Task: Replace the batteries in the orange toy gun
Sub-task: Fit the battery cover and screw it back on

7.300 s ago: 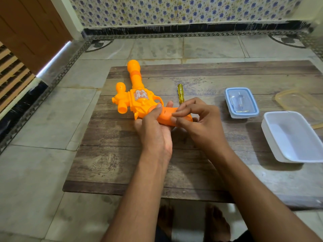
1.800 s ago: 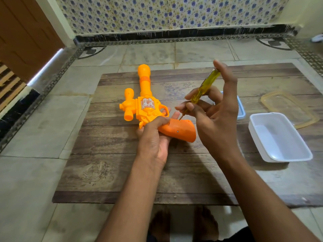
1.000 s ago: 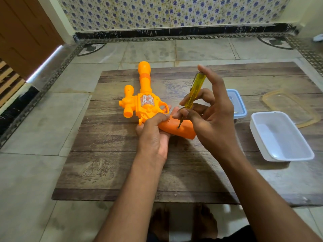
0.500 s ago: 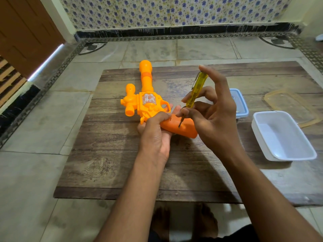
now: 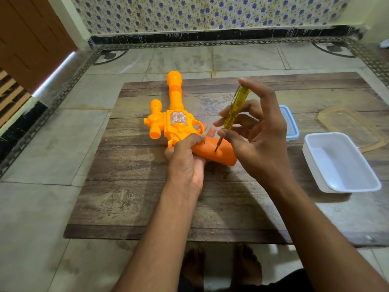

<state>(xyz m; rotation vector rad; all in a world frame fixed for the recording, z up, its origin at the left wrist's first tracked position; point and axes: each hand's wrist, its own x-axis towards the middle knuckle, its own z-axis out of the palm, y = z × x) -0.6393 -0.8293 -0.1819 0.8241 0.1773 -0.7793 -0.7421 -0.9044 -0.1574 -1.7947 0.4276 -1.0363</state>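
Left hand clamped the orange toy gun at the top of its handle, pinning it flat on the wooden board; barrel pointed away from that grip. Right hand pinched a yellow screwdriver, index on its cap, tip set into the handle just beside the left fingers. Gun looked like light, stiff, hollow plastic, smooth, likely to slide or twist under torque; best held at the handle near the screw. White tub lay well right of the grip.
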